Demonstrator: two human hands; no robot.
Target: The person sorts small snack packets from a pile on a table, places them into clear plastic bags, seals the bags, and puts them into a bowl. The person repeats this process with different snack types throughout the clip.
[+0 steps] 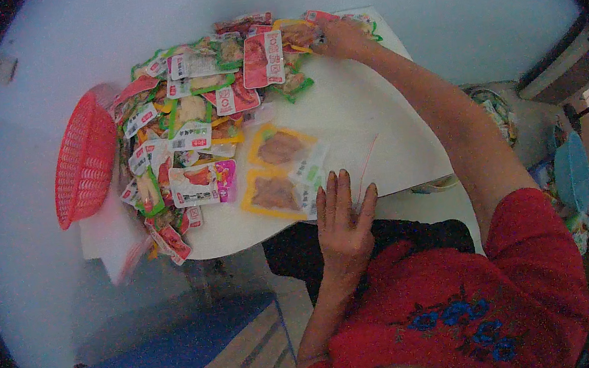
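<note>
My left hand (346,232) lies palm down at the table's near edge, its fingers spread and holding nothing. Just beyond its fingertips, two yellow-edged clear food packets (274,192) lie side by side, with brown pieces showing inside. My right hand (341,37) reaches to the far end of the heap and touches a yellow-edged packet (297,33). Its fingertips are partly hidden among the packets, so its grip is unclear. Close to that hand, a red and white packet (262,59) rests on top of the heap (189,117) of green-, red- and yellow-edged sealed packets.
A red plastic basket (84,159) stands tilted against the wall, left of the heap. A thin pinkish strand (369,161) crosses the white tabletop (402,147). Below it at left is a blue-topped piece of furniture (193,348). A round container (495,111) sits beyond my right arm.
</note>
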